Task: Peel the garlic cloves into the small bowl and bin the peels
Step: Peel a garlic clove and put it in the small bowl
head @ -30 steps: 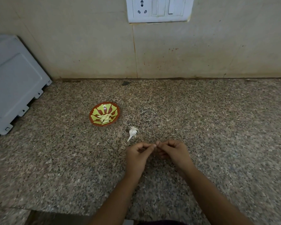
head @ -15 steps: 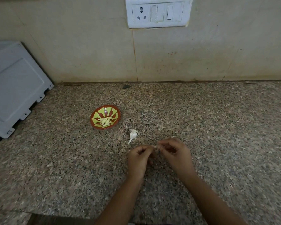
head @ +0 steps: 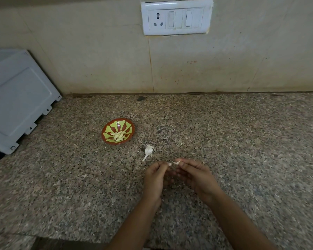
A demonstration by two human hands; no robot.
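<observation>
Two hands peel a garlic clove (head: 176,162) above the desk (head: 242,159).
Left hand (head: 156,177) and right hand (head: 195,175) pinch its ends between curled fingers (head: 162,166); it looks light, papery-skinned, probably slippery once bare.

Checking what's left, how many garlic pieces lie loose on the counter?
1: the garlic piece near the bowl. The left hand and the right hand pinch bits and may hide more.

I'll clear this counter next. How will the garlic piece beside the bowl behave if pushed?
The garlic piece looks small and papery, so probably light. Its thin stalk likely makes it pivot, not roll. Loose skin may flake.
</observation>
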